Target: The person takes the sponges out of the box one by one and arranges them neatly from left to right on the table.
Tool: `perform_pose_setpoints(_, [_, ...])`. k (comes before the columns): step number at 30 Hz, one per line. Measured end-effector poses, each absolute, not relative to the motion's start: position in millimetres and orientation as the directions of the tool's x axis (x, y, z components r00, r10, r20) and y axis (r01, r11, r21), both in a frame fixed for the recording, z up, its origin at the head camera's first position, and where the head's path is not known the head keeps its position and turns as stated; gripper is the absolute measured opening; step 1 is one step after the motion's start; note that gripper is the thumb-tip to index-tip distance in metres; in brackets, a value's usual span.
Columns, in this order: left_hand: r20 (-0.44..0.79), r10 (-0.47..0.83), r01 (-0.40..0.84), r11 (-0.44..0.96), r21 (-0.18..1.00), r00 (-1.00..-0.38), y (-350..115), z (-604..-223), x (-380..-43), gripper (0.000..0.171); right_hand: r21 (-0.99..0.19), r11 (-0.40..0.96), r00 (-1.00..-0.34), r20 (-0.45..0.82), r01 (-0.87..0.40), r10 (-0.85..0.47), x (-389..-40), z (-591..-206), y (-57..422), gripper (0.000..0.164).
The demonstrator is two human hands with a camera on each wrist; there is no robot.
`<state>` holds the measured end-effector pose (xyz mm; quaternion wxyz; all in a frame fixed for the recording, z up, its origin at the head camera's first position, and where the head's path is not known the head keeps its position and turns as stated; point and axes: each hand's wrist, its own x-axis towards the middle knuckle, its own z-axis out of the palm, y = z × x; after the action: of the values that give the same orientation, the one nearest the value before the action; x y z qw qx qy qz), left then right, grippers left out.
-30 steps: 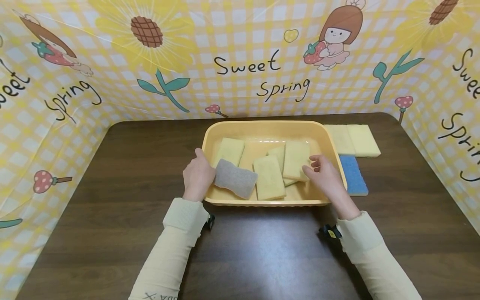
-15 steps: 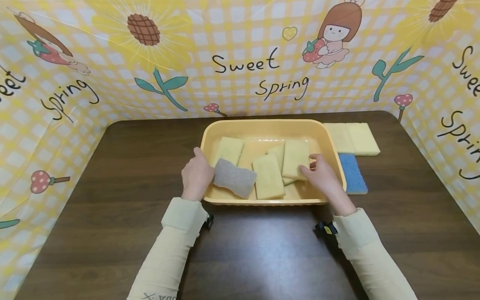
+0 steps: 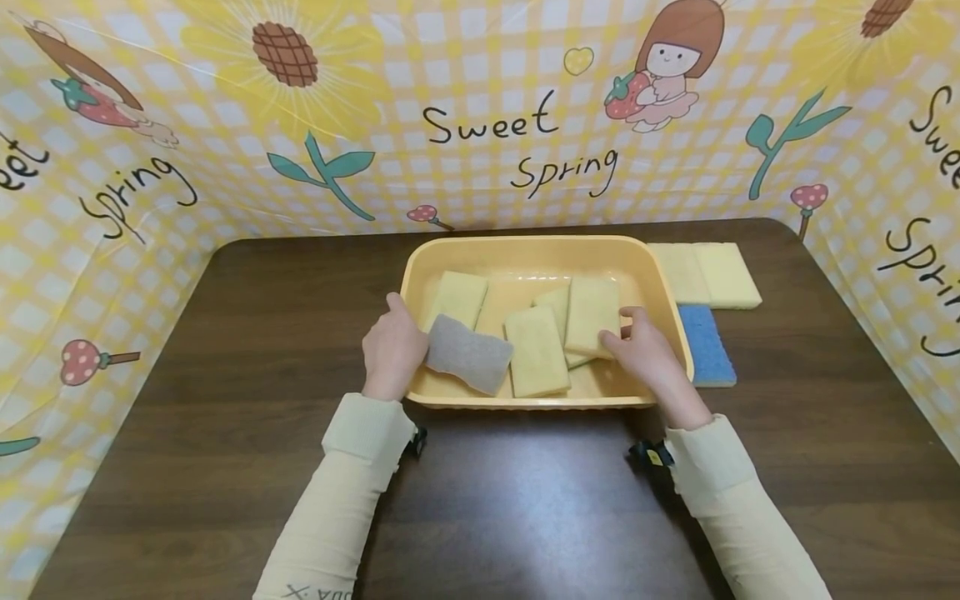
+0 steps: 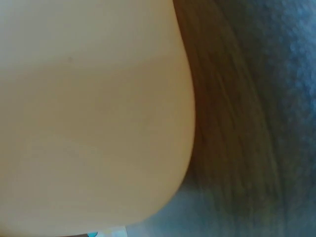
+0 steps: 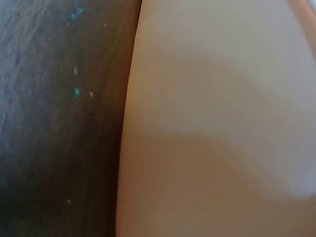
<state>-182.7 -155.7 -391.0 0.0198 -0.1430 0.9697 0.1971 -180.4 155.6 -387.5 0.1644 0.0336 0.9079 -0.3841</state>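
Note:
In the head view a pale yellow plastic basin holds several flat yellow sponges and a wavy grey sponge. My left hand grips the basin's left rim, its fingers mostly hidden. Inside the right part of the basin, my right hand pinches the lower right edge of a yellow sponge, thumb on its corner. This sponge overlaps others below it. Another yellow sponge lies just left of it, and one more rests at the left wall. Both wrist views show mostly bare skin and dark tabletop.
Right of the basin, two yellow sponges lie side by side on the dark wooden table. A blue sponge lies in front of them. A yellow checked cloth with printed flowers stands round the back and sides.
My right hand has shifted slightly left, its thumb closing onto the yellow sponge's corner. My left hand stays at the rim, and the sponges keep their places.

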Motion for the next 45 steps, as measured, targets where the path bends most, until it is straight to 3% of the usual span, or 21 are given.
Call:
perform_pose_setpoints(21, [-0.096,-0.27,-0.286,0.885,0.367,-0.958,-155.6,-390.5,-183.1,0.043,-0.699,0.681,-0.95,-0.313,0.218,-0.017,-179.7,-386.2,156.2,0.072])
perform_pose_setpoints(45, [-0.1,-0.268,-0.285,0.881,0.378,-0.958,-156.5,-391.8,-183.2,0.043,-0.803,0.564,-0.98,-0.193,0.192,0.058,-177.6,-384.3,155.8,0.054])
